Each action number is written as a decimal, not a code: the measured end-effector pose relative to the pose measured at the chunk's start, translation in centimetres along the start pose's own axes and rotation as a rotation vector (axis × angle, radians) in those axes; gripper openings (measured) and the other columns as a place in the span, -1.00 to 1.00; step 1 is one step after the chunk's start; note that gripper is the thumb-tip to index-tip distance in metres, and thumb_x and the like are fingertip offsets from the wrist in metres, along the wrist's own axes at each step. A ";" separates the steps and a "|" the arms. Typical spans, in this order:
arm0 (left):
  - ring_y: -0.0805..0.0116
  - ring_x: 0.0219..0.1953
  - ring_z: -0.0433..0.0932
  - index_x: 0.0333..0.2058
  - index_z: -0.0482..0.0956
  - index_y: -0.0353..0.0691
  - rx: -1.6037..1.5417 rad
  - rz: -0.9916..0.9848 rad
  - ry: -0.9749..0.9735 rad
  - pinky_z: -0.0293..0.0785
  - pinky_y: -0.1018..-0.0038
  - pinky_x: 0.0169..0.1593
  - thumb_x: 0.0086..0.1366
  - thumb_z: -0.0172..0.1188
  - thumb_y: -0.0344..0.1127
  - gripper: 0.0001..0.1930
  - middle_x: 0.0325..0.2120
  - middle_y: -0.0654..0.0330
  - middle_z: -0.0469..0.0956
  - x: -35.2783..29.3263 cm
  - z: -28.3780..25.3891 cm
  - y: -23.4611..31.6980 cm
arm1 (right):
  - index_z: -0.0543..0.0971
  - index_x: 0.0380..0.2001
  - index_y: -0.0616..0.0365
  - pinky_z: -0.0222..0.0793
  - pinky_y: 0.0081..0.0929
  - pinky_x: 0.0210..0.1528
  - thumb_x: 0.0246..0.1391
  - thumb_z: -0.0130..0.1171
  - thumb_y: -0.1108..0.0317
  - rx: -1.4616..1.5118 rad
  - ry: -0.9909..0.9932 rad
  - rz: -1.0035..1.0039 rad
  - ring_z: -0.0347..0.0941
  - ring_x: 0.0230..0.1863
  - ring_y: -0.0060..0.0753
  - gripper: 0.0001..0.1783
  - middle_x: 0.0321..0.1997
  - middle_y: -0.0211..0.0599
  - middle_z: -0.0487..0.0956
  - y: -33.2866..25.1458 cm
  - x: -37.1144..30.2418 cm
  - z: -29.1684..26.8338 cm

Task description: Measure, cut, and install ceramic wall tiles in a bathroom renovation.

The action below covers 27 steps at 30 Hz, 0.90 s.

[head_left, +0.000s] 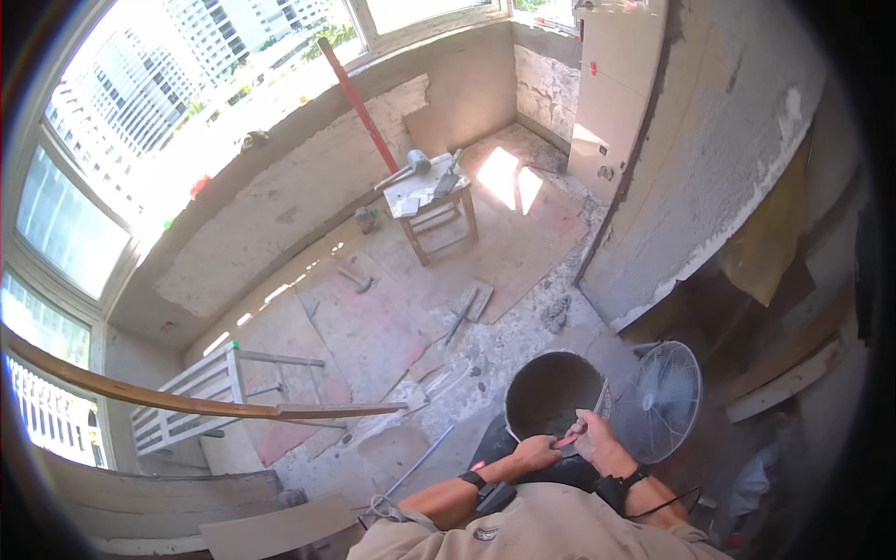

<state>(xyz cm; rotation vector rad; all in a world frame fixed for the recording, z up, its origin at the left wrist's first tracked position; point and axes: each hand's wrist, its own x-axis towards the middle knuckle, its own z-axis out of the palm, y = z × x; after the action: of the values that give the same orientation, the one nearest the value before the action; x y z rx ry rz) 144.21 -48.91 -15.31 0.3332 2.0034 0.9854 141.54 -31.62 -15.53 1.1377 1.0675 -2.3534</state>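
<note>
Close in front of my body, both hands meet over the near right rim of a large dark bucket [511, 397]. My left hand [535, 454] is closed on a small red item [567, 441] whose kind I cannot make out. My right hand [595, 437] is closed right beside it, its fingers near the red item's other end. A thin, light-coloured strip [604, 390] sticks up from the right hand along the bucket's rim. The bucket's inside looks dark and greyish brown.
Right of the bucket stands a round fan [658, 401]. Farther off, a small wooden stool [418, 245] bears tools. A hammer [355, 275] and a plastering float [479, 301] lie on the floor. A metal ladder [233, 373] and a long wooden strip [187, 403] are at left.
</note>
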 end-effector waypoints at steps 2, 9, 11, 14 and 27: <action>0.05 -0.34 0.62 -0.26 0.59 -0.25 -0.005 0.023 -0.034 0.49 0.19 -0.17 0.07 0.14 -0.05 -0.61 -0.42 -0.01 0.63 1.3 -1.9 -0.4 | 0.40 -0.61 0.02 0.34 -0.18 -0.38 0.10 0.14 0.40 0.050 0.047 -0.008 0.33 -0.59 -0.39 -0.78 -0.66 -0.41 0.35 0.2 -0.2 0.4; -0.08 -0.16 0.57 -0.26 0.58 -0.27 -0.190 -0.030 0.017 0.44 0.15 -0.06 0.06 0.13 -0.05 -0.60 -0.29 -0.10 0.60 0.8 -6.8 -0.2 | 0.35 -0.59 -0.03 0.32 -0.22 -0.33 0.10 0.15 0.39 -0.101 0.127 0.152 0.27 -0.62 -0.47 -0.76 -0.66 -0.49 0.29 -3.3 0.7 8.1; -0.07 -0.18 0.57 -0.27 0.57 -0.27 -0.248 -0.083 0.061 0.44 0.16 -0.08 0.06 0.15 -0.05 -0.60 -0.31 -0.09 0.60 1.0 -7.5 -0.7 | 0.35 -0.60 -0.02 0.30 -0.23 -0.36 0.09 0.18 0.39 -0.148 0.122 0.201 0.26 -0.62 -0.48 -0.74 -0.66 -0.48 0.28 -3.5 2.8 9.6; 0.00 -0.25 0.60 -0.31 0.58 -0.28 -0.334 -0.181 0.177 0.46 0.21 -0.12 0.05 0.19 -0.07 -0.63 -0.37 -0.06 0.62 1.1 -8.2 -1.9 | 0.35 -0.61 -0.02 0.28 -0.26 -0.40 0.07 0.21 0.38 -0.206 0.071 0.299 0.24 -0.62 -0.48 -0.73 -0.66 -0.48 0.26 -2.9 5.6 12.1; -0.19 -0.15 0.56 -0.27 0.59 -0.34 -0.293 -0.397 0.218 0.44 0.12 -0.06 0.12 0.13 0.00 -0.55 -0.29 -0.24 0.59 4.7 -11.2 -9.4 | 0.39 -0.56 0.02 0.30 -0.20 -0.39 0.06 0.19 0.39 -0.249 -0.064 0.640 0.26 -0.63 -0.36 -0.80 -0.68 -0.41 0.30 1.8 16.5 17.0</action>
<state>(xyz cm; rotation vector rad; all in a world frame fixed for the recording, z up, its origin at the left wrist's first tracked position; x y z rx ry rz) 133.68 -58.32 -21.47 -0.3331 1.9734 1.0687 122.99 -44.81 -22.26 1.0947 0.7904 -1.6973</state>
